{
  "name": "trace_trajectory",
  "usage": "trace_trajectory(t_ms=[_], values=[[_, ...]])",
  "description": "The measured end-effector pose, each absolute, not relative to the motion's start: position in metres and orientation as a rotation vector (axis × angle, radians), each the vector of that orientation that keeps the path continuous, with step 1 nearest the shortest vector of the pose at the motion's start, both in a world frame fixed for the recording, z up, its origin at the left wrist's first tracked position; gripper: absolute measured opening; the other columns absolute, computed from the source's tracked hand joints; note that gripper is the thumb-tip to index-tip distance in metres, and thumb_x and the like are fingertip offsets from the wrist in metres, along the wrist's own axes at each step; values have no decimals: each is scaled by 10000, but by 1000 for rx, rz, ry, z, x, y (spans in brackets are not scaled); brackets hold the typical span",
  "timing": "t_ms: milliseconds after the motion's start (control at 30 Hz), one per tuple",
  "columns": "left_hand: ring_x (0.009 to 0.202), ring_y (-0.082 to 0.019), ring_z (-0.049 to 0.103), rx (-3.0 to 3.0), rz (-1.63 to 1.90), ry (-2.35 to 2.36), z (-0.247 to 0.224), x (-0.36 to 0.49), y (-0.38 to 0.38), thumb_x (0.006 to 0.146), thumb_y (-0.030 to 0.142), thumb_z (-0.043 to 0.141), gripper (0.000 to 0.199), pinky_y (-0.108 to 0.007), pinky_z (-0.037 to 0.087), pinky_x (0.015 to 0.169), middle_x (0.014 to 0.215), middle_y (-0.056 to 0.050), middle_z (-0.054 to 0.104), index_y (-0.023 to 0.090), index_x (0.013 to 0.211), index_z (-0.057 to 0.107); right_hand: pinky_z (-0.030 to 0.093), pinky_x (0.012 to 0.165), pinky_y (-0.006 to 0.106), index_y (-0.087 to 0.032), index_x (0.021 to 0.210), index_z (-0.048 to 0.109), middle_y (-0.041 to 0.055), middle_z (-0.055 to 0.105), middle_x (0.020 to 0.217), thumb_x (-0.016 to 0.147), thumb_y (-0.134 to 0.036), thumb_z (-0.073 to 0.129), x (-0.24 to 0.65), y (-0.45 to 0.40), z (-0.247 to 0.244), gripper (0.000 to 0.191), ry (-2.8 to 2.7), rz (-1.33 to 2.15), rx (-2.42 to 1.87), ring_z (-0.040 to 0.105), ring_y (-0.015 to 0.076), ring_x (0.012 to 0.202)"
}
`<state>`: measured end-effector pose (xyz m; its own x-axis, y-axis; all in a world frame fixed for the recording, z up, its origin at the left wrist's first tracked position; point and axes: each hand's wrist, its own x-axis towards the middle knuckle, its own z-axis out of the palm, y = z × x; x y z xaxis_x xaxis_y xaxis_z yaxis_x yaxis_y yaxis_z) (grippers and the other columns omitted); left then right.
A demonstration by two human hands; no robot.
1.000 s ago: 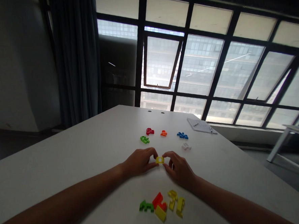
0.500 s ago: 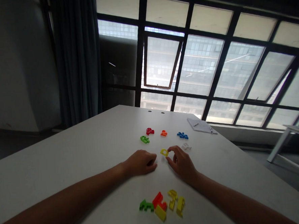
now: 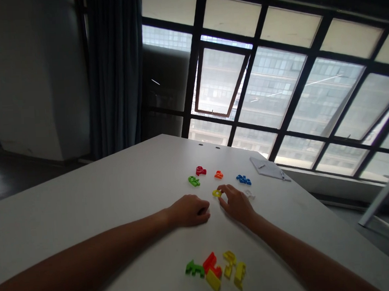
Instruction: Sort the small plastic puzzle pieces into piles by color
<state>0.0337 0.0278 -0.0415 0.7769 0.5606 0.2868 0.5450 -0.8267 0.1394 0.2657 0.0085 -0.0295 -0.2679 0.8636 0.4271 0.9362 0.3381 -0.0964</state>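
Observation:
My right hand (image 3: 236, 204) has its thumb and fingertips at a small yellow piece (image 3: 216, 193) on the white table, gripping its right side. My left hand (image 3: 190, 210) rests closed on the table to the left; whether it holds anything is hidden. Beyond them lie a red piece (image 3: 201, 170), a light green piece (image 3: 193, 181), an orange piece (image 3: 218, 174), blue pieces (image 3: 243, 180) and a white piece (image 3: 249, 195), partly behind my right hand. Nearer me are a green piece (image 3: 194, 269), red-orange pieces (image 3: 211, 264) and several yellow pieces (image 3: 230, 264).
The white table (image 3: 134, 180) stretches away towards a large window wall. A notebook (image 3: 269, 169) with a pen lies near its right edge. A white-legged table (image 3: 379, 200) stands at the far right, and a dark curtain (image 3: 116, 75) hangs at the back left.
My right hand and the yellow piece have shifted slightly away from me, nearer the orange piece. The view has turned a little to the left. My left hand keeps its closed shape.

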Motion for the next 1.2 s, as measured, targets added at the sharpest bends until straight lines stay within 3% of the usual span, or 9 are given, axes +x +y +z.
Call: trace_trajectory(t_ms=[100, 267, 433, 600, 700, 767, 867, 1133, 1200], values=[[592, -157, 560, 2933, 473, 925, -41, 33, 29, 897, 384, 579, 229, -274, 288, 557, 650, 23, 643, 224, 734, 579, 482, 835, 292, -261, 1268, 614, 92, 661, 1271, 964, -269, 539, 258, 41, -16, 314, -2228, -267, -1877, 682, 231, 1036], [592, -147, 560, 2937, 477, 876, -42, 32, 30, 897, 372, 575, 225, -276, 275, 551, 657, 36, 645, 224, 730, 551, 493, 823, 348, -226, 1458, 490, 152, 693, 1200, 929, -193, 513, 259, 74, -14, 530, -2131, -228, -2078, 697, 286, 1038], [581, -142, 547, 2931, 482, 865, -41, 32, 29, 899, 372, 579, 228, -276, 270, 543, 649, 43, 639, 224, 729, 542, 493, 864, 344, -256, 1375, 603, 127, 699, 1241, 913, -201, 537, 268, 74, -15, 470, -2191, -166, -2081, 681, 279, 1099], [585, -145, 545, 2916, 468, 876, -39, 33, 29, 902, 378, 573, 237, -273, 269, 548, 648, 37, 639, 221, 726, 544, 498, 886, 370, -275, 1395, 596, 119, 655, 1329, 899, -230, 611, 271, 47, 7, 498, -2266, -190, -1955, 662, 295, 1120], [583, -148, 538, 2906, 472, 899, -37, 33, 27, 901, 380, 569, 244, -274, 259, 543, 646, 30, 634, 219, 720, 546, 504, 878, 337, -268, 1310, 659, 72, 706, 1236, 922, -232, 608, 270, 10, 28, 393, -2408, -54, -1643, 688, 229, 1009], [579, -148, 529, 2900, 481, 906, -37, 33, 26, 901, 380, 566, 246, -276, 253, 539, 643, 27, 629, 218, 718, 546, 521, 790, 297, -278, 1205, 722, 25, 756, 1038, 918, -244, 628, 270, -21, 39, 305, -2643, 334, -1321, 702, 173, 812], [577, -146, 518, 2888, 486, 907, -37, 34, 25, 906, 388, 559, 255, -276, 251, 538, 647, 25, 628, 217, 717, 543, 519, 691, 247, -278, 1137, 756, 16, 753, 998, 936, -305, 633, 273, -62, 46, 237, -2811, 714, -1105, 704, 154, 775], [588, -145, 516, 2862, 496, 924, -37, 35, 25, 903, 398, 577, 267, -272, 263, 553, 652, 19, 623, 210, 714, 559, 530, 679, 229, -215, 1018, 781, 33, 747, 918, 893, -258, 669, 276, -65, 22, 173, -2697, 879, -1012, 679, 140, 727], [599, -141, 538, 2782, 516, 925, -36, 34, 26, 920, 423, 576, 233, -260, 284, 559, 676, 27, 639, 222, 807, 613, 533, 649, 241, -198, 981, 762, 34, 746, 870, 875, -234, 668, 275, -51, 9, 147, -2460, 808, -1123, 675, 145, 688]])
